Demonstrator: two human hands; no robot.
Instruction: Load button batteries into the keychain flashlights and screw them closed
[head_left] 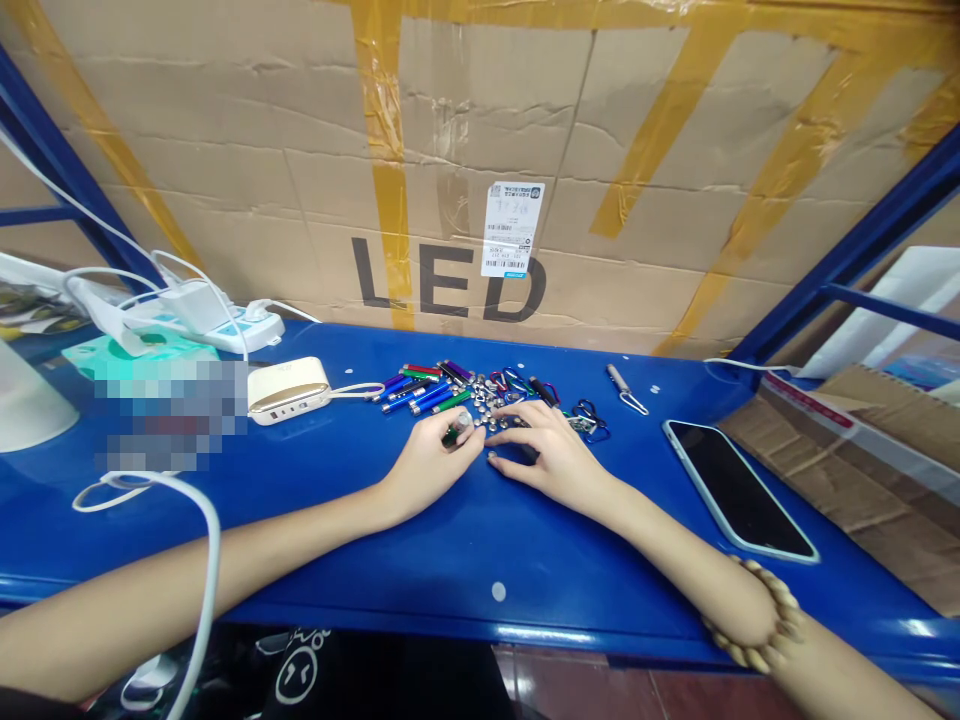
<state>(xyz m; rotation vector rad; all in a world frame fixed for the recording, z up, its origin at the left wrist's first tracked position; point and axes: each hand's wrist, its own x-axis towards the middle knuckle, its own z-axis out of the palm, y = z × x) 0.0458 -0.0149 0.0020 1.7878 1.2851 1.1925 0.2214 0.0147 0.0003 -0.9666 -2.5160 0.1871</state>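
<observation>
My left hand is closed on a small green metal tube with a silver end, most of it hidden by the fingers. My right hand is just to its right, fingers spread and curved over a heap of small silver caps. Nothing shows between its fingertips. Beyond the left hand lies a pile of slim metal tubes in blue, green, red and purple. Several coloured carabiner clips lie behind the right hand, and more dark clips rest beside it.
A silver tube with a clip lies apart at the back right. Right of it is a phone. A cream power bank, a white power strip and a white cable are leftward. A large cardboard box stands behind the blue tabletop.
</observation>
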